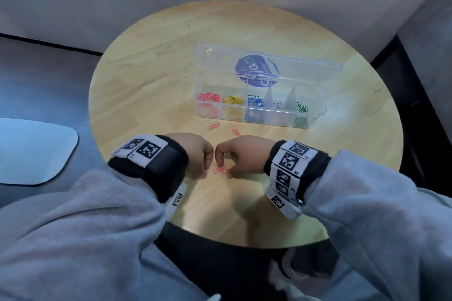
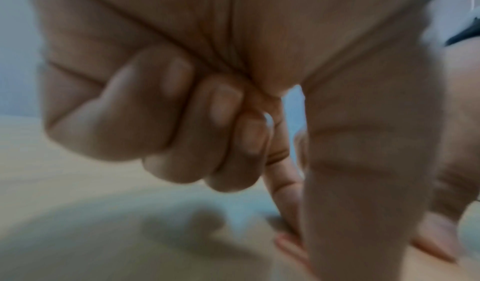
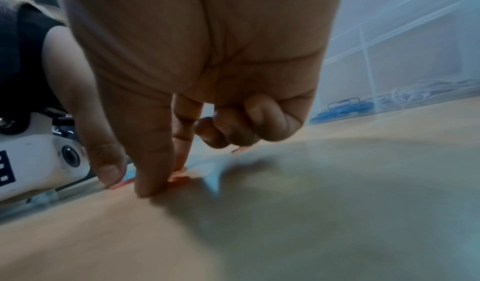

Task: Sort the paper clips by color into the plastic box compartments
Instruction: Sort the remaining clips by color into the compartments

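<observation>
Pinching pink clips (image 1: 220,170), right hand (image 1: 241,154) fingers, left hand (image 1: 195,151) grip unclear, between box (image 1: 266,118) and table (image 1: 146,80) edge

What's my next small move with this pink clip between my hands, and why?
Probably lift the pink clip with the right hand, whose thumb and forefinger seem to pinch it flat on the table. It belongs in the leftmost compartment, with the other pink ones.

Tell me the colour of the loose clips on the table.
Pink. The loose clips show best in the head view.
</observation>
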`<state>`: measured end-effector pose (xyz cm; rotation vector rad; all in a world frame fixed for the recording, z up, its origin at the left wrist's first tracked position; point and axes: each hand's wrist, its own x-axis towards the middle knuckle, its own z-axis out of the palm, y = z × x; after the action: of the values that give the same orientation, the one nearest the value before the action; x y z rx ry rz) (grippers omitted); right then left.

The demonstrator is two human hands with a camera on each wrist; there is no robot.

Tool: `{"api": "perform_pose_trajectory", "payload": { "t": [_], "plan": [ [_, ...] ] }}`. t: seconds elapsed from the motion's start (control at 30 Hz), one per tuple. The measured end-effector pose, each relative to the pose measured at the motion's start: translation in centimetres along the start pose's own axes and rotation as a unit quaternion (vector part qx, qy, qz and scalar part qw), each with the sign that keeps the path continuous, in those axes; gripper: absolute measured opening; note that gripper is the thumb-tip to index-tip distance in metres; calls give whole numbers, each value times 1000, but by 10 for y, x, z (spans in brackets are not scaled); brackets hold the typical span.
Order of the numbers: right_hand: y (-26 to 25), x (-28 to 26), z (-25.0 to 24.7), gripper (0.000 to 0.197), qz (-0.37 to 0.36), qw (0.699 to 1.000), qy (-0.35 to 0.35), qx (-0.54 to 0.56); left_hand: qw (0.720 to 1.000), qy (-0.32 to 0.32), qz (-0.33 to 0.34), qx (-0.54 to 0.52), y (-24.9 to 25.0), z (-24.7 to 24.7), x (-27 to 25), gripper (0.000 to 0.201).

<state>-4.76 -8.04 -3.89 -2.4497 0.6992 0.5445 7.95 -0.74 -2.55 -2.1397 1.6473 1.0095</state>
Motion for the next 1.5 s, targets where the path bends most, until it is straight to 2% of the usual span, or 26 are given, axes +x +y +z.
{"api": "perform_pose_trajectory", "payload": {
  "t": [0.37,0.43,0.53,0.63,0.77,0.87,0.93,1.03,1.1,1.2,1.27,1.33,1.4,1.5],
  "plan": [
    [-3,1,-2,12,34,999,-6,-41,1000,17,-15,2,4,2,2,5],
    [-2,-2,-2,9,37,998,-3,-53,999,14,-10,-34,-1,-3,1,4],
    [2,-5,-3,6,38,998,1,-59,984,-18,43,-173,-12,-17,-2,12],
    [3,-7,-3,5,53,997,-9,-51,936,-11,79,-343,-15,-26,-4,25],
    [3,-9,-2,4,63,997,-19,-33,829,33,83,-552,-13,-29,-2,33],
    [9,-11,-9,10,69,997,-10,12,755,55,86,-647,-15,-33,1,34],
    [17,-12,-16,7,77,993,19,88,713,61,79,-694,-16,-34,2,32],
    [30,-13,-25,20,102,962,63,244,639,51,58,-765,-15,-36,2,25],
    [35,-14,-26,29,99,913,73,388,615,35,49,-786,-14,-37,1,22],
    [38,-14,-25,34,89,836,78,536,621,18,44,-782,-12,-38,1,24],
    [41,-14,-23,34,84,773,89,623,632,16,39,-774,-12,-39,3,24],
    [44,-16,-22,31,80,720,86,684,658,16,32,-752,-11,-39,5,24],
    [45,-19,-21,28,80,693,64,713,708,30,13,-706,-8,-38,8,24],
    [46,-17,-20,27,115,683,61,719,823,73,-28,-562,-4,-34,16,17]
  ]
}}
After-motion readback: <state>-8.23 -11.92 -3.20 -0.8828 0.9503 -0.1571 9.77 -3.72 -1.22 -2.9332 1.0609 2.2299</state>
